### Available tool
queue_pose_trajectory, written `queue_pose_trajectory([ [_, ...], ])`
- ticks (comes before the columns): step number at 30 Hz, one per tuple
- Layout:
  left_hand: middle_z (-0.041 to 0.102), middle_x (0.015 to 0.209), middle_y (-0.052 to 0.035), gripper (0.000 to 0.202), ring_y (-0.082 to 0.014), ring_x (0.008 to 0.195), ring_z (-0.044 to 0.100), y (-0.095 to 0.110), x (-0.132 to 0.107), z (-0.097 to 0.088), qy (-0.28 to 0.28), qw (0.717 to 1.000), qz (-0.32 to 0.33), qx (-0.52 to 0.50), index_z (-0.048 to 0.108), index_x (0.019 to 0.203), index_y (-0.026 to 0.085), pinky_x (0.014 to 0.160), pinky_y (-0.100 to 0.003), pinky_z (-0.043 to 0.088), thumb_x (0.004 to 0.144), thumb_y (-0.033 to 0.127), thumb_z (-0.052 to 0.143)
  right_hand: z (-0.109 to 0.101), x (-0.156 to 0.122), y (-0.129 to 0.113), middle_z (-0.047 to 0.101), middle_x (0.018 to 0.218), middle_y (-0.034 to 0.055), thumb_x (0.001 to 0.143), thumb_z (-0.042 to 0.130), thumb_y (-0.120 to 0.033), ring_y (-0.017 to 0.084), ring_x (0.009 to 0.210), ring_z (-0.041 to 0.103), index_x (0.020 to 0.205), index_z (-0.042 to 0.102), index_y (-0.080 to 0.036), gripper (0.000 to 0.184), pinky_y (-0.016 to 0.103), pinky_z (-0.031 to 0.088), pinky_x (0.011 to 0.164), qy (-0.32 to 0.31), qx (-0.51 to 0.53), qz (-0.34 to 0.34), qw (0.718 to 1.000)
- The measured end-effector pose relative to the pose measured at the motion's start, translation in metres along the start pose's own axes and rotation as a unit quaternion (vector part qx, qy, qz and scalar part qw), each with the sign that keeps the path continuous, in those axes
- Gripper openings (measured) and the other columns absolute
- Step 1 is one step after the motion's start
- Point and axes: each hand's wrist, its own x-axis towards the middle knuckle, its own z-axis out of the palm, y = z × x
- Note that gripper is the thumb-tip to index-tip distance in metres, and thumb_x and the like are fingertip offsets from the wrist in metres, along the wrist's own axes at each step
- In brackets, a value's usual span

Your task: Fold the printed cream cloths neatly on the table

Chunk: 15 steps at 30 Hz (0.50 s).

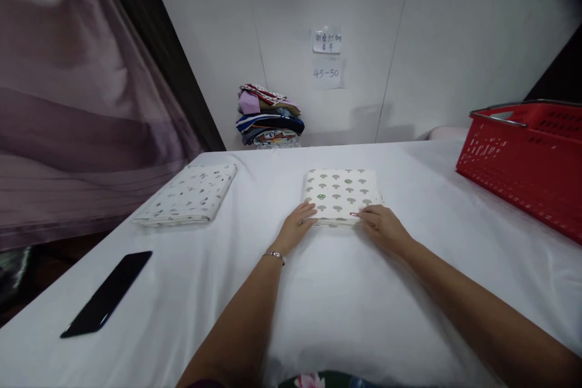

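Note:
A folded white cloth [339, 191] printed with grey mushrooms, a couple of them green, lies flat on the table before me. My left hand [297, 225] is at its front left corner, fingers on the left edge and thumb by the front edge, closed lightly on the cloth. At the front right corner, my right hand [382, 227] has bent fingers closed on the fabric, beside a small pink-red mark. The fingertips' undersides are hidden.
Another folded white cloth [188, 194] with small dark prints lies to the left. Nearer is a black phone-like slab [109, 294]. A red basket [522, 163] stands at the right, on the white-covered table [182, 291]. Folded fabrics [270, 118] are piled behind, against the wall.

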Motion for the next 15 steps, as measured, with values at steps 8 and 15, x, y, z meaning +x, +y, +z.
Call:
queue_pose_trajectory([
  [8, 0.065, 0.111, -0.0021, 0.015, -0.0162, 0.119, 0.049, 0.001, 0.010, 0.008, 0.066, 0.998, 0.010, 0.012, 0.069, 0.086, 0.022, 0.104, -0.038, 0.040, 0.084, 0.025, 0.054, 0.018, 0.029, -0.026, 0.063, 0.105, 0.0101, 0.088, 0.046, -0.023, 0.023, 0.098, 0.055, 0.102, 0.061, -0.020, 0.020, 0.039, 0.043, 0.082, 0.042, 0.029, -0.034, 0.998],
  [15, 0.059, 0.119, -0.0042, 0.012, -0.0163, 0.114, 0.051, 0.004, 0.008, 0.011, 0.100, 0.994, 0.038, 0.033, 0.063, 0.090, 0.020, 0.100, -0.036, 0.042, 0.081, 0.019, 0.054, 0.033, 0.042, -0.041, 0.065, 0.094, 0.0084, 0.089, 0.043, -0.018, 0.022, 0.089, 0.055, 0.093, 0.062, -0.018, 0.019, 0.037, 0.043, 0.079, 0.025, 0.056, 0.003, 0.998],
])
